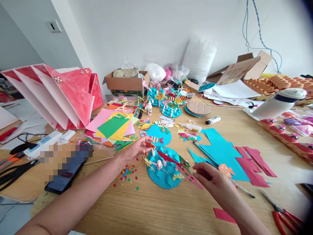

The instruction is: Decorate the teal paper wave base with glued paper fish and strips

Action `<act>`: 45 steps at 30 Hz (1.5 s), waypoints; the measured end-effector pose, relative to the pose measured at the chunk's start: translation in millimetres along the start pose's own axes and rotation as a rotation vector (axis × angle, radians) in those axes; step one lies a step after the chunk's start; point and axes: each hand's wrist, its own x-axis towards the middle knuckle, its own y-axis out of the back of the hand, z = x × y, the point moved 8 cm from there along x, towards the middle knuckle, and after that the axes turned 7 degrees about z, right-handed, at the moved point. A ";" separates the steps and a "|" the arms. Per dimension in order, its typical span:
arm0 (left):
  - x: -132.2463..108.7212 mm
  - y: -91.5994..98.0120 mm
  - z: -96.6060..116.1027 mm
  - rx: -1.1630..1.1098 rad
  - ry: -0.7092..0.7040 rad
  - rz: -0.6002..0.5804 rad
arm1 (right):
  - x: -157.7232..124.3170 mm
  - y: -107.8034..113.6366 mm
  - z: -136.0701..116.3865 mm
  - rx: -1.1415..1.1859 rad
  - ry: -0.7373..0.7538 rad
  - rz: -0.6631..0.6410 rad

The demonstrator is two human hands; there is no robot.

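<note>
Mid-frame, the likely flimsy red cutout (149, 144) is edge-pinched by the left hand (134, 150); the grip of the right hand (212, 176) cannot be told.

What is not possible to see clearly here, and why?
All in the head view:
Red dotted piece: partly covered by the left hand.
Phone: upper part masked by pixels.
Brown box: contents mostly hidden by its front.
Small white bottle: label too small to read.
Black object, right: cut off by dark edge.

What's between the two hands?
Head view: a round blue piece with colourful paper shapes over it lies between the left hand and the right hand.
</note>
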 end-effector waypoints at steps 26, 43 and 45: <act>15.1 -1.3 -14.5 0.481 -0.259 0.021 | -16.4 -2.0 22.5 0.118 -0.123 0.231; 26.3 4.4 -34.5 0.564 -0.259 0.012 | -15.2 -7.0 27.7 0.070 -0.131 0.188; 23.2 2.5 -30.1 0.567 -0.251 0.020 | -15.1 -7.7 29.6 0.070 -0.135 0.189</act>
